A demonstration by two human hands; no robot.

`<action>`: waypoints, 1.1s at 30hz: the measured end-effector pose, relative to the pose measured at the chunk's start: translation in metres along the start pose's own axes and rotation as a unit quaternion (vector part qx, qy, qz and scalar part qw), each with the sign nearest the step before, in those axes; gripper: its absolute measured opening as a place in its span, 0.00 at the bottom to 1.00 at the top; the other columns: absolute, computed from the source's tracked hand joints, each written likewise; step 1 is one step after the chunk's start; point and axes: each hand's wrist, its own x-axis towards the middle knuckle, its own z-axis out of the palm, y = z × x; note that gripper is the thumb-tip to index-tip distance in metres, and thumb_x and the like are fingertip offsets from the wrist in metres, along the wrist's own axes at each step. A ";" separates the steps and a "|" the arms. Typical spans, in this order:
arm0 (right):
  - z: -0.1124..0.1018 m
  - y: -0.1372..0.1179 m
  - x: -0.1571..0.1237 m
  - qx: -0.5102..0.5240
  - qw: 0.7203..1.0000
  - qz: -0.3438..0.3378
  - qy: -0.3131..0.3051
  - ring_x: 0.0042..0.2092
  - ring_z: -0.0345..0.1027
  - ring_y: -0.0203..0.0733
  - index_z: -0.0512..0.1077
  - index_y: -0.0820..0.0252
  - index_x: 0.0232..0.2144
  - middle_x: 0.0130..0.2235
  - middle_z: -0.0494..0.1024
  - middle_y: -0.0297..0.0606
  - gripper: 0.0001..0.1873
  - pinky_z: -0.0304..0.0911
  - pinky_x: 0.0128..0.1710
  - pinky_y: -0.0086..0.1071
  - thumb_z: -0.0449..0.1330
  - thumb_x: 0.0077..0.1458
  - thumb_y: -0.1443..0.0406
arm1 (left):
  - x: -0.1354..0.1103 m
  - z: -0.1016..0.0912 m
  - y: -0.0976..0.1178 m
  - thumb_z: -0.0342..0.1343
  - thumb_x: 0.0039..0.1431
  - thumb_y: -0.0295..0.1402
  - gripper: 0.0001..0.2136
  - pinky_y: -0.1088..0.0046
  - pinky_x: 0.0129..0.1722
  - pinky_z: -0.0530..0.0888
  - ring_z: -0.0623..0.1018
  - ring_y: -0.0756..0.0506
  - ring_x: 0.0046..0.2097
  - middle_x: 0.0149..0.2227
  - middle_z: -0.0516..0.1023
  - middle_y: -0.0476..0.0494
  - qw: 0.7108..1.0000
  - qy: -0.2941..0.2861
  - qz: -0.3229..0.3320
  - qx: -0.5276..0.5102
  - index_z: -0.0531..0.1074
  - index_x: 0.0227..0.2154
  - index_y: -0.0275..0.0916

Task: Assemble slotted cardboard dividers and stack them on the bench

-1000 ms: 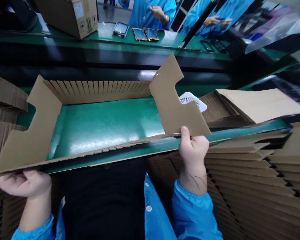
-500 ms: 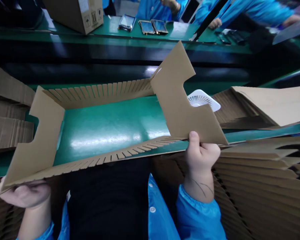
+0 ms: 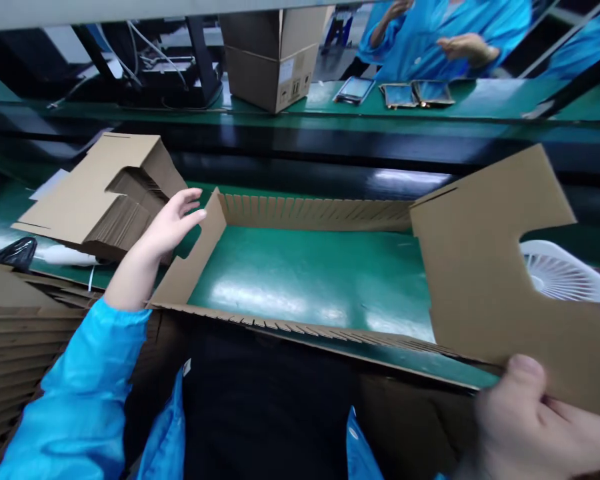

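cardboard stack (image 3: 87, 183) left of frame (image 3: 480, 287), carton (image 3: 265, 73) behind

White slatted object (image 3: 563, 275) partly hidden behind cardboard (image 3: 485, 273)

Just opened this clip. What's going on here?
A person in blue sleeves is handling an open cardboard frame with slotted long sides, over a green work surface. The right hand grips its right end panel; the left hand is open beside the left end panel, and whether it touches is unclear. A stack of cut cardboard pieces lies to the left, and a white ribbed object shows partly behind the right panel.
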 end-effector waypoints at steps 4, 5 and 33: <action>-0.006 -0.010 -0.001 -0.020 1.000 0.002 -0.009 0.44 0.85 0.89 0.86 0.59 0.28 0.30 0.81 0.70 0.28 0.79 0.48 0.68 0.65 0.53 0.41 | 0.051 0.024 -0.010 0.73 0.60 0.49 0.35 0.38 0.82 0.63 0.70 0.27 0.80 0.77 0.74 0.30 0.994 -0.100 -0.006 -0.029 0.75 0.68 0.43; -0.008 -0.013 -0.001 -0.023 1.000 0.004 -0.014 0.45 0.86 0.89 0.86 0.58 0.28 0.30 0.81 0.70 0.29 0.79 0.48 0.67 0.64 0.54 0.40 | 0.059 0.028 -0.010 0.71 0.60 0.48 0.34 0.39 0.81 0.65 0.71 0.28 0.78 0.74 0.76 0.30 0.992 -0.122 -0.008 -0.028 0.76 0.67 0.42; -0.008 -0.043 0.020 0.006 0.998 -0.047 -0.034 0.45 0.86 0.70 0.85 0.67 0.36 0.37 0.86 0.62 0.46 0.77 0.49 0.54 0.52 0.74 0.31 | 0.052 0.018 -0.011 0.63 0.61 0.26 0.23 0.43 0.80 0.70 0.81 0.39 0.67 0.68 0.81 0.35 0.994 0.091 -0.052 -0.016 0.76 0.60 0.37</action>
